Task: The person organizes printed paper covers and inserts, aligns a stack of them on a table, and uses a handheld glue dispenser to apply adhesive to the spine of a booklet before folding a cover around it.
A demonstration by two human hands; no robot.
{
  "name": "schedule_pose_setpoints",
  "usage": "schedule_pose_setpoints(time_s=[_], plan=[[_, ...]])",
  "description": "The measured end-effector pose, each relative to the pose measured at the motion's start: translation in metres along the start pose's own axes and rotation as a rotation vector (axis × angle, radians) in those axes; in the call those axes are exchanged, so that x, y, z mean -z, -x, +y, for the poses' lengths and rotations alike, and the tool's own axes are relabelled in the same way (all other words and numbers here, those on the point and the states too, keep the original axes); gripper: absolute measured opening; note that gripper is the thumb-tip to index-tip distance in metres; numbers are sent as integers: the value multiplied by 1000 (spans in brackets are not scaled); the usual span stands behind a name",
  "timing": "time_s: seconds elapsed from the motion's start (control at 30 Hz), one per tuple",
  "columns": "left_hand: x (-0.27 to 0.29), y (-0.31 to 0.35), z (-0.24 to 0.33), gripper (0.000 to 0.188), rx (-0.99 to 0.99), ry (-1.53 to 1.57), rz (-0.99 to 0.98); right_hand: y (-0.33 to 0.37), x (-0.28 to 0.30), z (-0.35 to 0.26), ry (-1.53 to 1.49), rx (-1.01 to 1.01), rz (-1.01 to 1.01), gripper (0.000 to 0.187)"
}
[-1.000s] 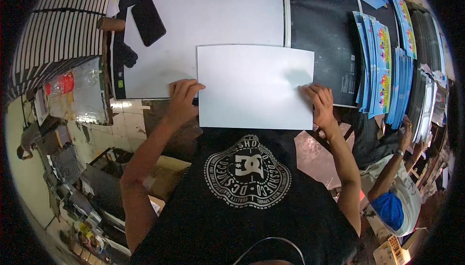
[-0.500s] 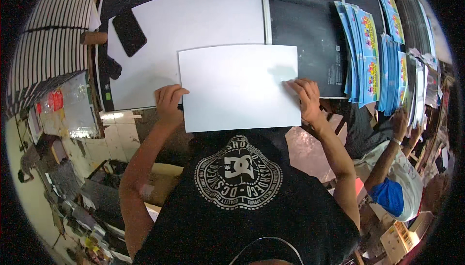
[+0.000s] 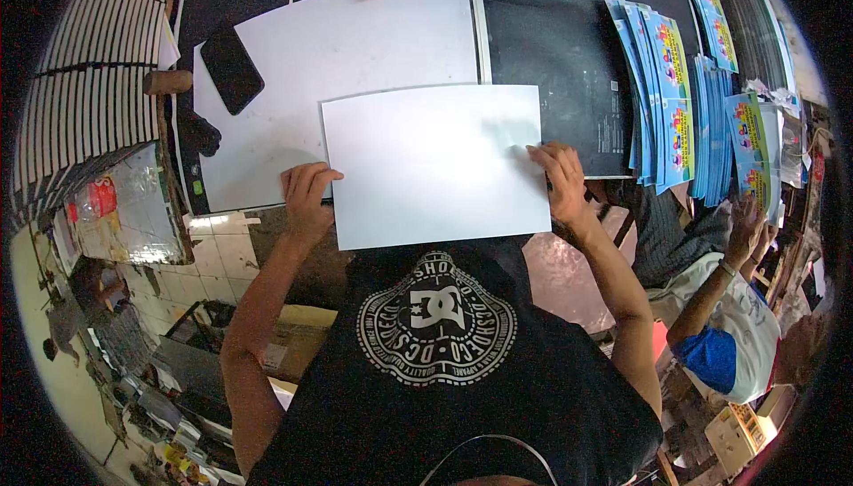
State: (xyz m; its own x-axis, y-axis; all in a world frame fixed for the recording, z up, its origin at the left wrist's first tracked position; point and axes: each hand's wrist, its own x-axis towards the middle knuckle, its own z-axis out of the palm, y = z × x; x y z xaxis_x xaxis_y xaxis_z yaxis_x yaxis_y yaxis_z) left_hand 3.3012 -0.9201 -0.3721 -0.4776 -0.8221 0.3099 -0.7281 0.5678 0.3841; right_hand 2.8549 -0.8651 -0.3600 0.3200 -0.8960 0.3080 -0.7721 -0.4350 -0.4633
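A blank white rectangular sheet of smooth paper or thin card (image 3: 435, 166) lay level in front of the person's black printed T-shirt (image 3: 418, 424), its far part above a large white flat board (image 3: 391, 42) and a black panelled tabletop (image 3: 569, 51), its near edge reaching out past the table. The left hand (image 3: 308, 202) had its fingers curled and held the sheet at the left edge, while the right hand (image 3: 564, 186) gripped the right edge, its fingertips bent over the upper face; both thumbs were hidden, so how hard they pinched could not be told. Whether this was one sheet or a thin pile could not be told either. It looked light and fairly stiff, since it showed no sag between the hands, yet it would probably crease at a corner or take smudges if squeezed. The smooth face seemed likely to slip under a loose touch, so the opposite short edges, around their middles, looked the best places to take hold. A black rectangular phone (image 3: 233, 68) rested on the board to the left; standing rows of blue printed booklets (image 3: 671, 144) stood to the right, near a co-worker's hand (image 3: 745, 222).
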Motion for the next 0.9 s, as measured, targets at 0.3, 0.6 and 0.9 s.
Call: schedule_pose_setpoints(time_s=[0.3, 0.6, 0.9], plan=[[1, -1, 0, 37, -3, 16, 1, -5, 4, -3, 2, -4, -41, 52], [3, 0, 2, 39, -10, 4, -4, -3, 0, -2, -67, -13, 42, 52], [4, -4, 7, 37, -7, -8, 1, -11, 9, -7, -65, -46, -29, 62]])
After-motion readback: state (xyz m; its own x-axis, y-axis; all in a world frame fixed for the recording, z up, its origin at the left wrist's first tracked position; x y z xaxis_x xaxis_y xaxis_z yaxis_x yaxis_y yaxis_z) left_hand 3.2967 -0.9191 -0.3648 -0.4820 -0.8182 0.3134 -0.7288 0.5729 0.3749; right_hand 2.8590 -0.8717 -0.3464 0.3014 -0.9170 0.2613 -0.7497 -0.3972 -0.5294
